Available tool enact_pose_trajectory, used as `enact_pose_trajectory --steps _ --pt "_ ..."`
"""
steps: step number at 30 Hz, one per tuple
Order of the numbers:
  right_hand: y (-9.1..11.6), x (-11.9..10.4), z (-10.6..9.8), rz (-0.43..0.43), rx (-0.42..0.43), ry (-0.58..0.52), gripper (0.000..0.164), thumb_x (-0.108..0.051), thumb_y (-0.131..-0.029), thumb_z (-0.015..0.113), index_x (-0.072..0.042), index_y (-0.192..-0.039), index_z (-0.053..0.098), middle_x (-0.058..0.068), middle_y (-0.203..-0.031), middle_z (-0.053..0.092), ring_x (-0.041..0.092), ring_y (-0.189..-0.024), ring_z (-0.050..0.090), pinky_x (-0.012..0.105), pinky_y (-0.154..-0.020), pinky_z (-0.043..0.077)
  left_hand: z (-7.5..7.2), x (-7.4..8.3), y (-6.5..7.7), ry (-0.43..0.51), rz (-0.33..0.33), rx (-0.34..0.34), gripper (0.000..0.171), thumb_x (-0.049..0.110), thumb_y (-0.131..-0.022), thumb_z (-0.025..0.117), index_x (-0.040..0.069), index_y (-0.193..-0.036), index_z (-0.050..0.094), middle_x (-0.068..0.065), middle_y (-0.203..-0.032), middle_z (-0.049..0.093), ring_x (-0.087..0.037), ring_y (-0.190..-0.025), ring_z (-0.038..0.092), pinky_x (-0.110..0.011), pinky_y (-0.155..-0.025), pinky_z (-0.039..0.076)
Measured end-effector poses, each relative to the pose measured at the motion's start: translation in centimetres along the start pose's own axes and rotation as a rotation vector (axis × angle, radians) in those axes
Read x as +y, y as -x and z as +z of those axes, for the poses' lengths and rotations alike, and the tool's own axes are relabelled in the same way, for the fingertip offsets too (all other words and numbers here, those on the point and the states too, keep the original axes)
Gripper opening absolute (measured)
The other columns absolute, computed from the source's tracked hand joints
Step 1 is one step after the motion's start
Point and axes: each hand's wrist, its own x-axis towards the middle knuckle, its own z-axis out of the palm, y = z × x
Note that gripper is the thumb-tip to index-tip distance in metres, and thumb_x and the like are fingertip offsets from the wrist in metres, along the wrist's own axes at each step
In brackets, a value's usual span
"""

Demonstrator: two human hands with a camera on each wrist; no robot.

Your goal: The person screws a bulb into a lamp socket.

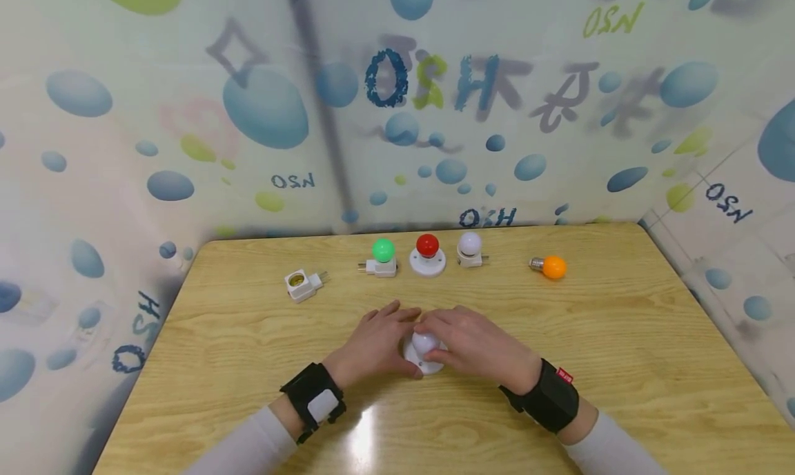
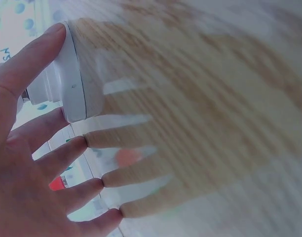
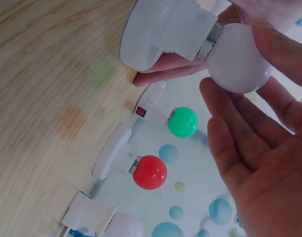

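A white bulb (image 3: 238, 58) sits in a round white lamp holder (image 1: 415, 362) on the table; a strip of its metal screw base shows above the socket in the right wrist view. My right hand (image 1: 473, 339) holds the bulb, thumb on one side and fingers curled round the other. With thumb and forefinger at opposite edges, my left hand (image 1: 380, 342) grips the holder's flat base (image 2: 73, 79). The left hand's other fingers spread out with their tips on the wooden tabletop.
Along the back of the table (image 1: 236, 337) stand an angled plug socket (image 1: 301, 286), a green bulb (image 1: 383, 250) in a plug socket, a red bulb (image 1: 427, 245) in a round holder and another white bulb (image 1: 470, 244). An orange bulb (image 1: 554, 267) lies loose at the right.
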Motion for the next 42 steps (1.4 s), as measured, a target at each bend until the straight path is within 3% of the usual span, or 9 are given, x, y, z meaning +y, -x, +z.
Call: enact_pose_trajectory --steps 6,9,14,19,29,42 --pt "-0.2 0.2 0.3 0.031 -0.013 -0.041 0.041 -0.037 -0.087 0.069 -0.017 -0.120 0.057 -0.007 -0.111 0.058 0.005 -0.090 0.052 0.025 -0.081 0.048 0.1 -0.1 0.1 0.007 -0.013 0.001 0.078 0.059 -0.069 0.075 0.020 -0.135 0.059 -0.003 -0.148 0.043 -0.039 -0.137 0.029 -0.063 -0.099 0.031" --pt "-0.2 0.5 0.2 0.055 -0.046 -0.145 0.048 -0.039 -0.086 0.069 -0.019 -0.127 0.054 -0.009 -0.121 0.055 0.004 -0.102 0.052 0.025 -0.087 0.047 0.2 -0.2 0.2 0.006 -0.008 0.011 0.080 0.059 -0.069 0.075 0.022 -0.137 0.057 -0.003 -0.147 0.044 -0.040 -0.137 0.030 -0.065 -0.098 0.031" --pt "0.0 0.8 -0.4 0.049 -0.126 -0.240 0.056 -0.037 -0.090 0.065 -0.021 -0.140 0.048 -0.007 -0.142 0.047 0.010 -0.126 0.045 0.034 -0.100 0.042 0.3 -0.3 0.4 0.008 -0.006 0.025 0.085 0.062 -0.068 0.074 0.024 -0.140 0.054 -0.003 -0.147 0.044 -0.039 -0.137 0.029 -0.065 -0.098 0.030" --pt "0.0 0.9 -0.7 0.056 -0.180 -0.270 0.046 -0.029 -0.095 0.060 -0.021 -0.140 0.053 -0.008 -0.140 0.051 0.009 -0.126 0.047 0.034 -0.099 0.042 0.3 -0.5 0.3 0.008 -0.012 0.024 0.085 0.064 -0.067 0.073 0.022 -0.139 0.056 -0.001 -0.149 0.042 -0.037 -0.138 0.029 -0.063 -0.099 0.030" --pt "-0.1 1.4 -0.4 -0.059 -0.052 -0.149 0.043 -0.030 -0.089 0.066 -0.015 -0.129 0.062 -0.008 -0.125 0.063 0.008 -0.102 0.060 0.030 -0.085 0.049 0.4 -0.3 0.1 -0.028 -0.011 0.036 0.086 0.066 -0.065 0.073 0.023 -0.138 0.057 0.000 -0.148 0.044 -0.037 -0.137 0.031 -0.062 -0.099 0.031" --pt "-0.2 0.7 -0.1 -0.042 0.006 -0.029 0.044 -0.038 -0.085 0.069 -0.016 -0.123 0.066 -0.007 -0.118 0.067 0.003 -0.095 0.061 0.028 -0.080 0.047 0.5 -0.2 0.2 -0.044 -0.006 0.048 0.085 0.067 -0.064 0.073 0.023 -0.136 0.059 0.000 -0.147 0.045 -0.037 -0.136 0.033 -0.061 -0.099 0.032"
